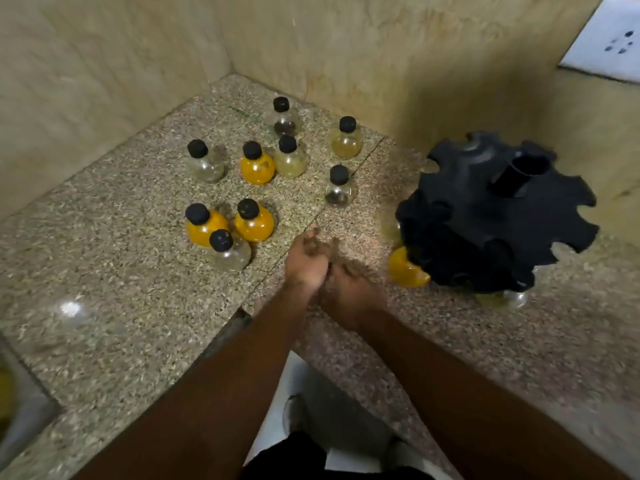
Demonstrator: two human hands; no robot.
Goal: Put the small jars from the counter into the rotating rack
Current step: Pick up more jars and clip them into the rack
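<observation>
Writing on glass or caps: too blurred and small to tell. Round clear bodies, plain black caps.

Toward the back corner of the counter (104,271), boxed in by tiled walls (104,64) on two sides: nine small jars (289,155), all upright, in loose clusters. Closest to the back wall, a clear jar with dark contents (284,116). Nearest the front, a trio (228,251) of two orange and one clear, pressed close together.

At the right of the counter, near the right-hand wall: the black rotating rack (485,230), with a notched rim and a central tube (519,174). Under its near-left rim, an orange jar (405,268) seated in a slot. At its near edge, another clear jar (516,297), blurred.

Open stone in a strip between the loose jars and the rack, and a broad stretch at the near left. Front edge of the counter stepped inward beneath the forearms, with floor and shoes below. High on the right wall, a white socket plate (606,39).

Left hand (304,268) and right hand (349,292) touching one another over the middle of the counter, just past that stepped edge, both motion-blurred. Fingers bunched; gripping anything or not, impossible to tell. Trio of jars just left of the left hand, apart from it. Rack's orange jar just right of the right hand, also apart.
</observation>
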